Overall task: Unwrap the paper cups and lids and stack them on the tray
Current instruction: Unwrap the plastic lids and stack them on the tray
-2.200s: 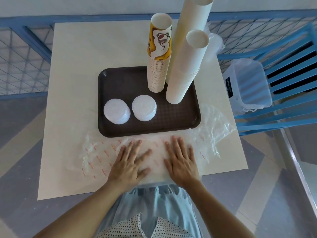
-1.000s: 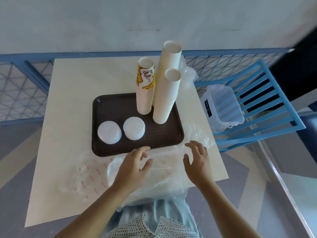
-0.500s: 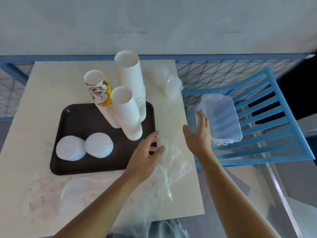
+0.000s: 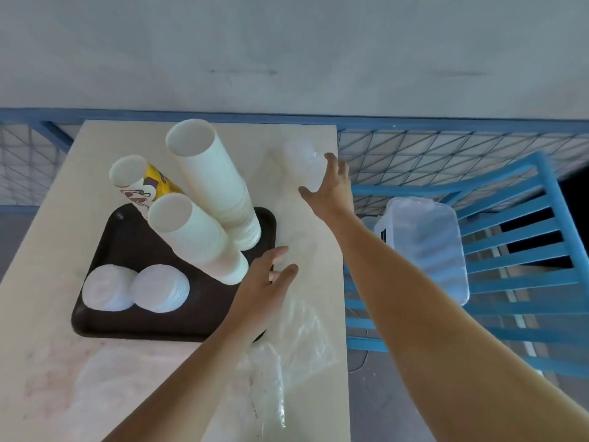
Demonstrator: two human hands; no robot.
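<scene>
Seen from above, a pale worktop carries a brown tray. On the tray stand 3 stacks of paper cups: a tall white stack, a shorter white stack and a yellow printed stack. 2 low stacks of white lids sit at its near left. The right hand is stretched out to a clear wrapped pack at the worktop's far right, its contents blurred. Its grip is wide open, fingers spread; contact is unclear. The left hand hovers over the tray's right rim, grip open and empty, beside loose plastic wrap. A clear tub sits on a blue chair.
</scene>
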